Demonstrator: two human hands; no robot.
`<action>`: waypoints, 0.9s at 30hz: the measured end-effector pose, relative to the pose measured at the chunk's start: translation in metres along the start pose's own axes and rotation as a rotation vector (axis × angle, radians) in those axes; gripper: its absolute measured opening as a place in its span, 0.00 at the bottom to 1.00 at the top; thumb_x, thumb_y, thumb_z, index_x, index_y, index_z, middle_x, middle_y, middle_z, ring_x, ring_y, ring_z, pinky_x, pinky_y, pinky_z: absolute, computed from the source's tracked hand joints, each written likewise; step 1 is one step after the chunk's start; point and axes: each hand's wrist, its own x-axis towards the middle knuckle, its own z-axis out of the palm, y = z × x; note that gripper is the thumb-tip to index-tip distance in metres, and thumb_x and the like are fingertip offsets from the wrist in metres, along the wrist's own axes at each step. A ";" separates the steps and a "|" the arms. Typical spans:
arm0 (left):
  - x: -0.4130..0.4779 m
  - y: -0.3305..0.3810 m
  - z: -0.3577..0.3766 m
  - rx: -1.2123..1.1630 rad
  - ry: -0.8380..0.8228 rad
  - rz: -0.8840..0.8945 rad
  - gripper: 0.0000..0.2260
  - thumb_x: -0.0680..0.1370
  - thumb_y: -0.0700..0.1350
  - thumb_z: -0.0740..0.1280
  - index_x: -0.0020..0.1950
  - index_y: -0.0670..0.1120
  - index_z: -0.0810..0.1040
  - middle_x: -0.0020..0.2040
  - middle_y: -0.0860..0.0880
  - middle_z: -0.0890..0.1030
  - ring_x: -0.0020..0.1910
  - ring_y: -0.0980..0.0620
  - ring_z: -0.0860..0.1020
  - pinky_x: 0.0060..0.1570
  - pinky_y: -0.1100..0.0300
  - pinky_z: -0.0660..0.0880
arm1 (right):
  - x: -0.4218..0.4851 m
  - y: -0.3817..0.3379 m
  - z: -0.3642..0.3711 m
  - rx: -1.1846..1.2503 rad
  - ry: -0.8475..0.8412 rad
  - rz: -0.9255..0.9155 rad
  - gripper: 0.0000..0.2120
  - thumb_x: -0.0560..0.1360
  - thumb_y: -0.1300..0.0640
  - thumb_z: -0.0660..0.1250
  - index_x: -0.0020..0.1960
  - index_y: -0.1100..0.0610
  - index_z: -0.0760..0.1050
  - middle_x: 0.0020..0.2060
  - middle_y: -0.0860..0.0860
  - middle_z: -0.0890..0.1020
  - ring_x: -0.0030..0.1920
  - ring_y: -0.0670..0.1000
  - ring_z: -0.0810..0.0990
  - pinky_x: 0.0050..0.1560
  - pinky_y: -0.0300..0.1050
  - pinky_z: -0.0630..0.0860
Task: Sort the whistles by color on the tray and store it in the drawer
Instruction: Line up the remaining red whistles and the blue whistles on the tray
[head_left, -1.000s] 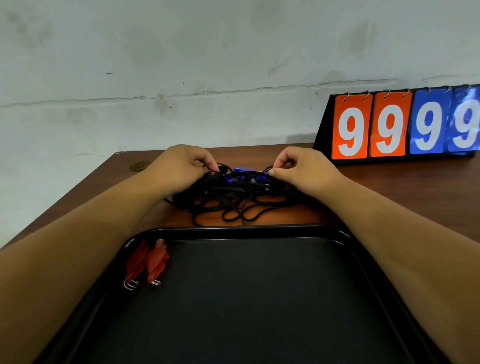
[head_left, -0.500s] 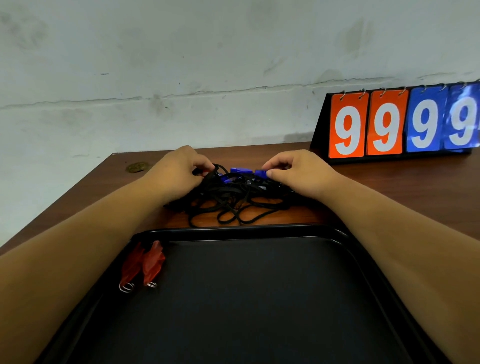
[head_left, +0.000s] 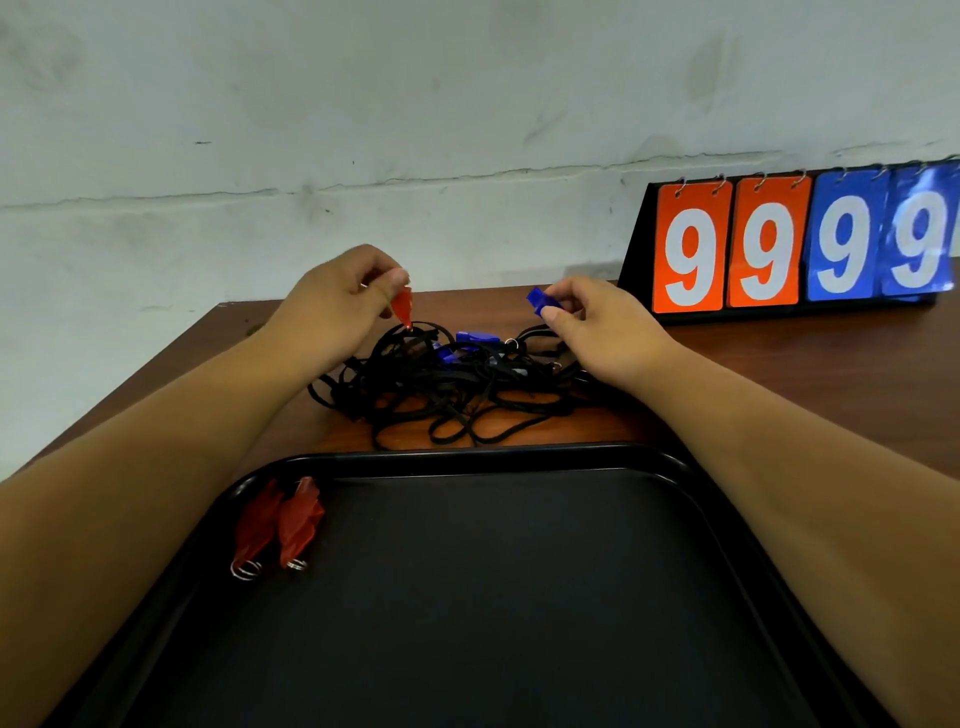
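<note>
Black plastic tray (head_left: 467, 457) nearest, two red plastic whistles (head_left: 280, 522) in far-left corner. Left hand (head_left: 337, 306) pinches red whistle (head_left: 402, 305), right hand (head_left: 597, 325) pinches blue whistle (head_left: 537, 301), above tangled black lanyards (head_left: 441, 384) on brown wooden table (head_left: 805, 374).

We see both bare forearms reaching in from 7 and 5 o'clock toward 12. The left hand (head_left: 337, 304) hovers knuckles up, thumb and forefinger pinching a red whistle (head_left: 402, 306) that hangs down. The right hand (head_left: 610, 332), at its 3 o'clock, pinches a blue whistle (head_left: 539, 301), seemingly between thumb and forefinger. Its other fingers curl, partly hidden.
</note>
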 end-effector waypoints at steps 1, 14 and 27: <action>0.000 0.002 -0.002 -0.047 0.007 -0.015 0.10 0.88 0.55 0.62 0.60 0.54 0.81 0.54 0.55 0.86 0.51 0.56 0.84 0.50 0.54 0.81 | 0.000 0.000 0.000 0.006 0.008 -0.003 0.15 0.87 0.51 0.66 0.72 0.52 0.76 0.57 0.47 0.78 0.49 0.42 0.77 0.46 0.33 0.69; -0.028 0.047 -0.060 -0.859 -0.187 -0.275 0.11 0.82 0.38 0.72 0.65 0.42 0.83 0.57 0.38 0.87 0.53 0.47 0.89 0.53 0.59 0.85 | -0.019 -0.043 -0.032 0.357 0.095 0.099 0.11 0.82 0.54 0.73 0.64 0.49 0.80 0.54 0.46 0.85 0.49 0.44 0.86 0.50 0.41 0.82; -0.164 0.045 -0.111 -0.477 -0.192 -0.092 0.19 0.80 0.38 0.76 0.67 0.57 0.85 0.52 0.48 0.86 0.55 0.51 0.87 0.58 0.59 0.83 | -0.113 -0.154 -0.011 0.442 -0.321 0.171 0.12 0.80 0.60 0.76 0.62 0.54 0.81 0.48 0.57 0.88 0.43 0.50 0.88 0.51 0.49 0.88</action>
